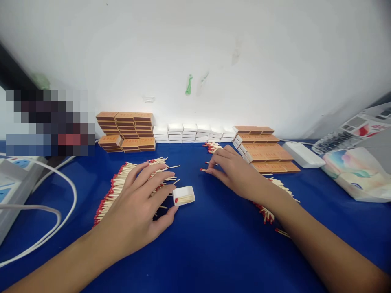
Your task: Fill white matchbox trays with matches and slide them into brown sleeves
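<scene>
A small white matchbox tray [189,192] holding several red-tipped matches sits on the blue table. My left hand [139,203] grips its left end between thumb and index finger, while the other fingers stretch over a large pile of matches [122,179]. Further right, my right hand [233,167] pinches a single match [203,170], its red head pointing left. Another match lies just behind those fingertips. A small bunch of matches [211,147] is beyond the right hand. More matches [279,185] lie partly hidden under the right forearm.
Stacked brown matchboxes [131,126] stand at back left, with others [265,148] at back right. Between them runs a row of white trays [191,133] along the wall. White cables [71,191] and a power strip [15,191] are left; a white box [302,154] and tissue pack [357,175] right.
</scene>
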A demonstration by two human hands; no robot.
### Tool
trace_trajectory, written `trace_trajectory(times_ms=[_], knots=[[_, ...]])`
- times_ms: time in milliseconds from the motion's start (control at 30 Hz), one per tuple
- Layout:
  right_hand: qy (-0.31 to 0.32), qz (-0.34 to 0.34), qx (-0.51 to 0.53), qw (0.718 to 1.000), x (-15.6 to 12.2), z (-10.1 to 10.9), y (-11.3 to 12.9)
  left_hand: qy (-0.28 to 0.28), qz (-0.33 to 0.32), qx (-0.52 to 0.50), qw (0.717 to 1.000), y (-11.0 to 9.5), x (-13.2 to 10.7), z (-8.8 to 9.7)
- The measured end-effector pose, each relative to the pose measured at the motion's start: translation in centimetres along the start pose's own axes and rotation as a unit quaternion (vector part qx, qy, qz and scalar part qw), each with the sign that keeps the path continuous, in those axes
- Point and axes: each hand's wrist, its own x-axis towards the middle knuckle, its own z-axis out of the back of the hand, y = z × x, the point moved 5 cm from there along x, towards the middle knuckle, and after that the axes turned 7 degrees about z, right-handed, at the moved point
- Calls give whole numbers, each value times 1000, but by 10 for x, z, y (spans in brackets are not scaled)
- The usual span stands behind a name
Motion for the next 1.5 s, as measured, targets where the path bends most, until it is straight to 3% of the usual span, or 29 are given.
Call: trace_trajectory(times_ms=[133, 267, 400, 567, 700, 800, 900, 1000, 1267, 1500], knots=[[-38, 64, 24, 997, 2, 8, 41, -1, 4, -3, 1000, -1, 0, 1], [-33, 124, -48, 990, 2, -1, 81, 4, 10, -11, 1000, -2, 1, 1], [-27, 147, -110, 983, 0, -15, 92, 3, 9, -12, 1000, -1, 1, 0], [-34, 143, -80, 986, -1, -13, 91, 12, 5, -21, 1000, -1, 0, -1], [-62, 126, -23, 990, 0, 2, 72, 15, 5, -24, 1000, -1, 0, 0], [-113, 62, -61, 990, -1, 12, 29, 7, 3, -19, 1000, -1, 1, 0], [-76, -8, -80, 994, -4, 7, -19, 5, 1, -23, 1000, -2, 0, 1], [-40, -39, -72, 996, -6, -3, -45, 4, -1, -22, 1000, -2, 0, 1], [-36, -43, -122, 991, -6, -6, -51, 1, -2, -16, 1000, -2, 0, 3], [-40, -37, -106, 993, -7, -5, -53, 1, 2, -18, 1000, -2, 0, 3]])
